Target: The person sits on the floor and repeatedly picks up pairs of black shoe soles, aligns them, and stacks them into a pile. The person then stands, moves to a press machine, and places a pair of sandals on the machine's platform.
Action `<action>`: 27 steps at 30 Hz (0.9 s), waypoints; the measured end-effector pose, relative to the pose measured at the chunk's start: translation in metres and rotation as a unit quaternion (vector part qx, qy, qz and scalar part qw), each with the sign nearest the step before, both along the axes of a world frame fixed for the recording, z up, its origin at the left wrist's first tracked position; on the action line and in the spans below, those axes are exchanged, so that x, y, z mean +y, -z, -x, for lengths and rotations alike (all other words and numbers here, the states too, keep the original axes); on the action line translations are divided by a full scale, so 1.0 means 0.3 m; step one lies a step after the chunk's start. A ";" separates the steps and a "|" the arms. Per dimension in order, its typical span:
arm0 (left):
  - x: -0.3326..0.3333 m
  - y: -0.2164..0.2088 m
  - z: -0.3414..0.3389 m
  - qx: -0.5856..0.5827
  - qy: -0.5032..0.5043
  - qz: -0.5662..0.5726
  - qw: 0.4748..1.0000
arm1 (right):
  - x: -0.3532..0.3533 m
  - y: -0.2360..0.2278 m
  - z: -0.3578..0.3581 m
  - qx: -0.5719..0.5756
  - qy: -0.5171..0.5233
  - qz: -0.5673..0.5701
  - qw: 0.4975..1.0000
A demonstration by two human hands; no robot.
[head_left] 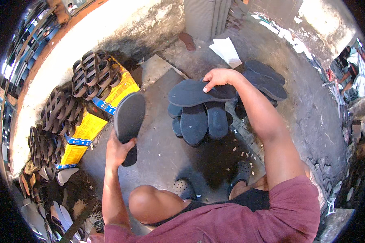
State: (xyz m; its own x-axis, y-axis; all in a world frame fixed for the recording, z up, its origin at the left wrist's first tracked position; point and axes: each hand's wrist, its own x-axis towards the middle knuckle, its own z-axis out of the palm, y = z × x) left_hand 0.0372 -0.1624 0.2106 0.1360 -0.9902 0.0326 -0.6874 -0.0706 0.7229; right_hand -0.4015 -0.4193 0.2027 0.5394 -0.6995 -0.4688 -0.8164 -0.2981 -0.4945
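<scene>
Head view: 1 flat black sole [130, 113] is gripped by the left hand [119, 150], a 2nd black sole [190, 93] by the right hand [221, 79], over piled black soles [194, 126]; stacking seems underway, level placing needed.

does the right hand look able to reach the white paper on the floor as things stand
Probably yes: the white paper lies just beyond the right hand with nothing visible between them, though that hand would likely need to release the black sole first.
</scene>
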 end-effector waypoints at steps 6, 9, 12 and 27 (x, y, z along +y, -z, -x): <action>-0.245 -0.203 0.263 -0.026 0.306 -0.101 0.946 | 0.454 -0.209 -0.126 -0.474 0.166 -0.065 0.862; -0.355 -0.198 0.356 0.012 0.395 -0.191 0.899 | 0.530 -0.167 -0.003 -0.350 0.168 -0.051 0.920; -0.424 -0.113 0.388 0.116 0.347 -0.309 0.878 | 0.597 -0.041 0.164 -0.369 0.353 -0.163 0.844; -0.154 0.633 0.212 0.260 0.012 -0.280 0.924 | 0.739 0.549 0.430 -0.211 0.471 -0.184 0.836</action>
State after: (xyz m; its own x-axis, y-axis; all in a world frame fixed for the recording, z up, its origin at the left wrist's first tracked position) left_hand -0.0265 -0.2085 0.0206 -0.0328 -0.8351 -0.5490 -0.2639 -0.5226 0.8107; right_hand -0.5305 -0.1976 0.0379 0.0015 -0.7582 -0.6521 -0.3324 0.6146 -0.7154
